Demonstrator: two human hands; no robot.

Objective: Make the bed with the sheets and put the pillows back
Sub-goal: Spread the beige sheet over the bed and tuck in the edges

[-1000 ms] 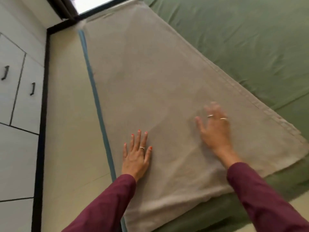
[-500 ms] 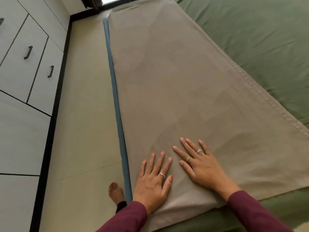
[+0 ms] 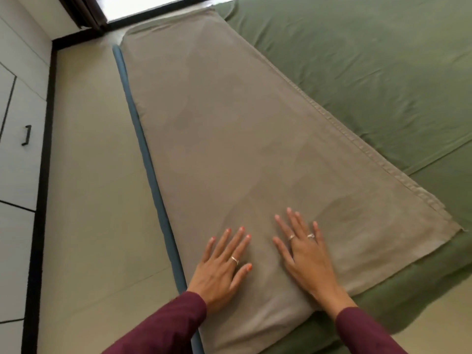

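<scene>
Nearest: left hand [image 3: 219, 270] and right hand [image 3: 304, 254], fingers [image 3: 240, 241] released and flat, pressing side by side on a folded taupe sheet [image 3: 229, 149] along the near edge of the green-covered bed [image 3: 370, 85]. Probably light, soft, limp, easily creased; best pinched at corners or hemmed edge [image 3: 357, 144]. No containers or pillows visible.

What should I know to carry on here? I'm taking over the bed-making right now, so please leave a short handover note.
Left hand: flat, fingers straight, pressing the folded beige sheet.
Right hand: flat beside it on the same sheet, holding nothing.
The beige sheet lies as a long folded strip along the bed's left edge, over the green sheet.
Done: green sheet spread.
Left: unfold the beige sheet across the bed, then replace the pillows, none in view.
</scene>
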